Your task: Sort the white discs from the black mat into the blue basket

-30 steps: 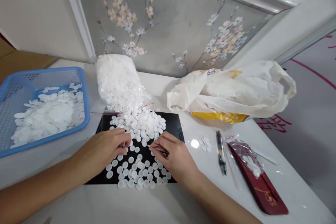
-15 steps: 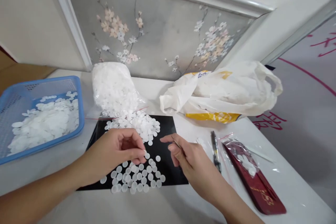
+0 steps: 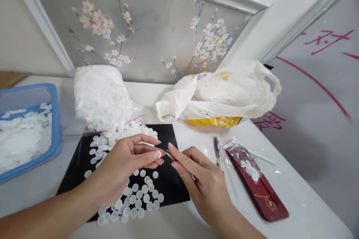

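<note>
My left hand (image 3: 134,155) pinches a small white disc (image 3: 159,154) between thumb and fingers, above the black mat (image 3: 166,134). Facing it from the right, my right hand (image 3: 193,168) is closed on a thin metal tool (image 3: 169,154), whose tip points at the disc. Whether the tip touches the disc I cannot tell. Loose translucent white discs (image 3: 139,194) lie below my hands on the mat and past its front edge. More discs form a pile (image 3: 134,130) behind my left hand, at the mouth of a clear plastic bag (image 3: 99,95) full of them.
A blue basket (image 3: 56,119) of discs stands at the left. Behind the mat lies a white and yellow plastic bag (image 3: 224,93). To the right are a black pen (image 3: 217,151), a small clear bag with white pieces (image 3: 251,170) and a dark red case (image 3: 269,199).
The view has shifted to the right. My hands have come closer together, and the disc in my left hand and the metal tool's tip now show more plainly.
</note>
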`<state>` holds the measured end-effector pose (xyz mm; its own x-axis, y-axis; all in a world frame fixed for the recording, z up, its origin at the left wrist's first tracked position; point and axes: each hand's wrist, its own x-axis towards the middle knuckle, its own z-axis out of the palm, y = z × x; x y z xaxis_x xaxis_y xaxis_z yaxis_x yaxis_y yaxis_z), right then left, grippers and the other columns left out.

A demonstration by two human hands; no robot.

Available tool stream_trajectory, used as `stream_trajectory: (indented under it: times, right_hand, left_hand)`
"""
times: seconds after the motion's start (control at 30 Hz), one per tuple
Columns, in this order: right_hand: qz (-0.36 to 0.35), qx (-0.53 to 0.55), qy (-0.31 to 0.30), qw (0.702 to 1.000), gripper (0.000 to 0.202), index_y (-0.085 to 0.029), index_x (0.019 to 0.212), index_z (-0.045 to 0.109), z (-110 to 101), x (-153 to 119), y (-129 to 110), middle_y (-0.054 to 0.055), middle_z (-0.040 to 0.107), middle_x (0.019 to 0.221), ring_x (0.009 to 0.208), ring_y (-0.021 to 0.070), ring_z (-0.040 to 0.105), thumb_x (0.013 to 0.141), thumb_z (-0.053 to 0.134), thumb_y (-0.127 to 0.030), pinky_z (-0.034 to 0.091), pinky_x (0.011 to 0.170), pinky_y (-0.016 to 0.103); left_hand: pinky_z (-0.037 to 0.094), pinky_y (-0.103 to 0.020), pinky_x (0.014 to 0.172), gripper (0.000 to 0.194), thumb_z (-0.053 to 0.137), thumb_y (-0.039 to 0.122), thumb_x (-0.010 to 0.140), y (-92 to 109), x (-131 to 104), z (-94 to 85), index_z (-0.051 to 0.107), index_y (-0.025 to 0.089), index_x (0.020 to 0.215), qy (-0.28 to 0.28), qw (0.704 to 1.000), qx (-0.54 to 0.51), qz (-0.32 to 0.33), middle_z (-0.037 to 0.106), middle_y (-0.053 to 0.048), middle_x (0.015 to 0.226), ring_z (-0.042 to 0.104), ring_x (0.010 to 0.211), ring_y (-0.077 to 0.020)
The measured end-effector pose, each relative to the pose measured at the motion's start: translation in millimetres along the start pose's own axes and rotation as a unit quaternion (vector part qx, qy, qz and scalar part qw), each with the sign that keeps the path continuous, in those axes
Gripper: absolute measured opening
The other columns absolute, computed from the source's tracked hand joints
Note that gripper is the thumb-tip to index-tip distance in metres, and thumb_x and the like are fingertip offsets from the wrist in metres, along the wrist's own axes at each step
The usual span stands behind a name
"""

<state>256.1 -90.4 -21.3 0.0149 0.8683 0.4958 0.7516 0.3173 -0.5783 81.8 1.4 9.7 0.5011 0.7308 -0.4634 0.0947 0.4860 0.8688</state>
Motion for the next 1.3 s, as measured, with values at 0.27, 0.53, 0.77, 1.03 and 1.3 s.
stream_trajectory:
  times: [0.27, 0.53, 0.77, 1.03, 1.3]
  right_hand:
    - [-0.002, 0.030, -0.006, 1.000, 0.031, -0.015, 0.122, 0.068, 5.6, -4.3, -3.1, 0.001, 0.055, 0.071, 0.055, 0.0102, 0.051, 0.095, 0.052, -0.014, 0.043, 0.046, 0.020]
    - [0.014, 0.055, -0.009, 0.998, 0.032, -0.017, 0.122, 0.067, 5.5, -3.9, -8.2, 0.001, 0.057, 0.073, 0.056, 0.0100, 0.054, 0.094, 0.053, -0.013, 0.045, 0.047, 0.019]
    - [0.013, 0.048, -0.012, 0.999, 0.033, -0.020, 0.124, 0.066, 5.6, -5.1, -8.6, 0.002, 0.060, 0.074, 0.057, 0.0105, 0.056, 0.095, 0.052, -0.015, 0.047, 0.048, 0.020]
    - [0.010, 0.024, -0.022, 0.999, 0.032, -0.020, 0.124, 0.066, 4.0, -5.7, -9.7, 0.003, 0.061, 0.074, 0.056, 0.0111, 0.056, 0.097, 0.049, -0.019, 0.047, 0.047, 0.021]
    - [0.009, 0.033, -0.024, 0.999, 0.031, -0.020, 0.123, 0.067, 3.9, -4.8, -10.2, 0.003, 0.062, 0.075, 0.058, 0.0116, 0.058, 0.097, 0.049, -0.019, 0.047, 0.048, 0.021]
  left_hand:
    - [0.057, -0.021, 0.071, 0.021, 0.076, 0.021, 0.076, -3.8, 0.2, -1.0, 0.070, 0.020, 0.097, -0.021, 0.999, 0.014, 0.033, 0.075, -0.001, 0.083, 0.073, 0.076, -0.0142]
    - [0.058, -0.021, 0.070, 0.018, 0.074, 0.020, 0.078, -5.2, -3.0, 0.8, 0.070, 0.020, 0.095, -0.038, 0.998, 0.021, 0.045, 0.075, 0.000, 0.082, 0.073, 0.076, -0.0143]
    - [0.057, -0.021, 0.071, 0.016, 0.073, 0.020, 0.080, -4.6, -4.9, 2.2, 0.069, 0.020, 0.095, -0.051, 0.998, 0.018, 0.044, 0.075, 0.000, 0.082, 0.072, 0.077, -0.0133]
    - [0.057, -0.021, 0.069, 0.016, 0.072, 0.018, 0.079, -3.7, -6.3, 2.4, 0.070, 0.020, 0.095, -0.045, 0.998, 0.029, 0.038, 0.075, 0.000, 0.080, 0.072, 0.074, -0.0133]
    - [0.057, -0.019, 0.069, 0.017, 0.070, 0.020, 0.082, -6.1, -5.4, -0.9, 0.069, 0.022, 0.099, -0.059, 0.996, 0.049, 0.041, 0.075, 0.001, 0.081, 0.072, 0.077, -0.0136]
